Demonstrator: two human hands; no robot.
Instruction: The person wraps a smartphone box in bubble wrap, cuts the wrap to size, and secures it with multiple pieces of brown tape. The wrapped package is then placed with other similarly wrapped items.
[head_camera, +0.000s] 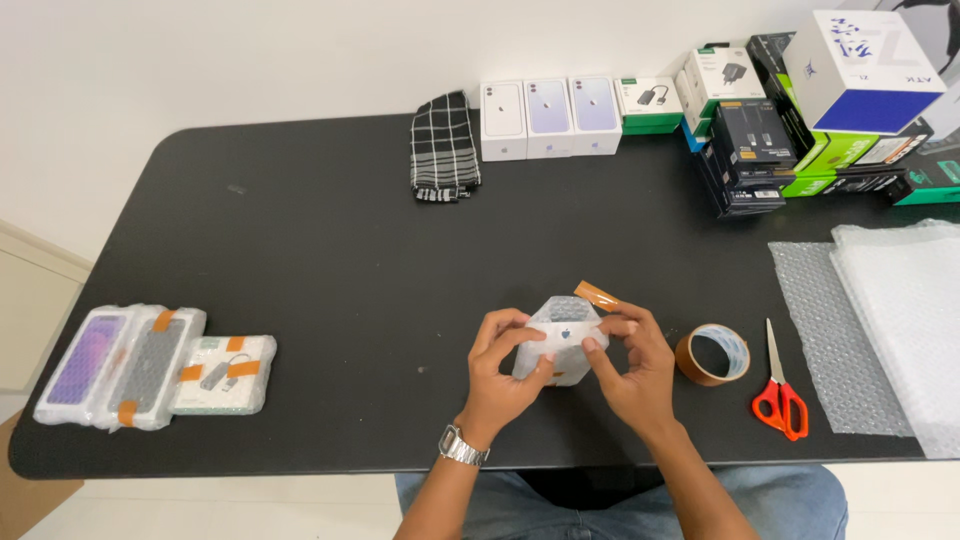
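Both my hands hold a small box wrapped in bubble wrap (563, 335) above the black table (330, 260), near its front edge. My left hand (503, 365) grips the left side of the wrapped box. My right hand (632, 360) holds its right side, fingers pressing on the wrap. A strip of brown tape (596, 294) sticks up from the top right of the wrapped box.
A brown tape roll (712, 354) and orange-handled scissors (780, 395) lie to the right, beside sheets of bubble wrap (880, 320). Three wrapped parcels (150, 368) lie at the left. White boxes (548, 117), a checked cloth (443, 147) and stacked boxes (800, 110) line the back.
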